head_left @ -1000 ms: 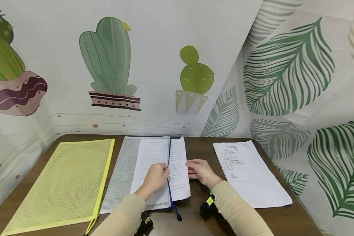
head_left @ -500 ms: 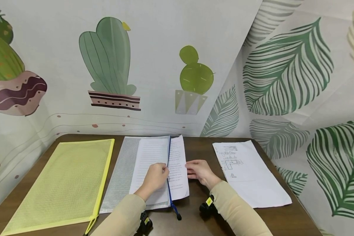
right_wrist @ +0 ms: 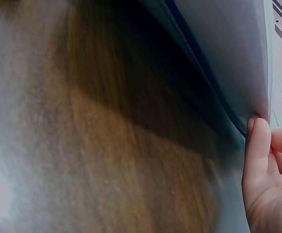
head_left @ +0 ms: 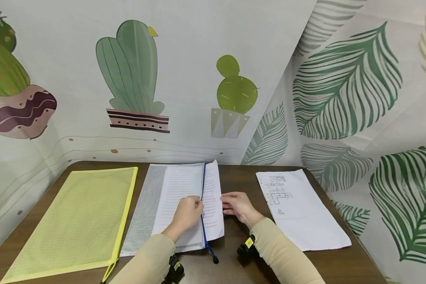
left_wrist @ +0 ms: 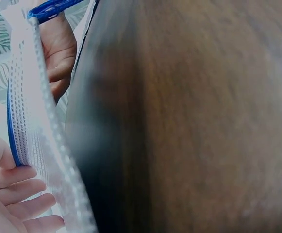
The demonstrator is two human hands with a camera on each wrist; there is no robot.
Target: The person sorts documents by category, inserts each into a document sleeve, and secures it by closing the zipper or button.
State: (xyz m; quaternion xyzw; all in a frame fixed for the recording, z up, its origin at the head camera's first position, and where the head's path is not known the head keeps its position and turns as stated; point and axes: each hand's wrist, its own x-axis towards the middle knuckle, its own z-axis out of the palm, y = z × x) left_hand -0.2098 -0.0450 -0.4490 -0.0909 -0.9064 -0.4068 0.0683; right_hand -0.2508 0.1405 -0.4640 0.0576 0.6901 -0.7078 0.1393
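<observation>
Partly inside a mesh pouch (head_left: 145, 201), papers (head_left: 212, 189) jut toward the right hand (head_left: 238, 206) pinching their edge — left hand (head_left: 186, 213) grips the pouch.

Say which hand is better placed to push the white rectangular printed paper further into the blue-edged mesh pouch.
Right hand, likely: it pinches the paper by its protruding edge, while the left hand grips the mesh pouch at its opening.

The left hand (head_left: 185, 217) hides part of the blue-zipped mesh pouch (head_left: 143, 215). What seems typed text on the printed sheets (head_left: 212, 205) jutting from it is too small to read, like the lettering on the drawing sheet (head_left: 312, 225) to its right. Left of it, the cord (head_left: 111, 267) of the yellow mesh pouch (head_left: 72, 221) is cropped. Beside it, the tabletop (left_wrist: 204, 121) blurs.
</observation>
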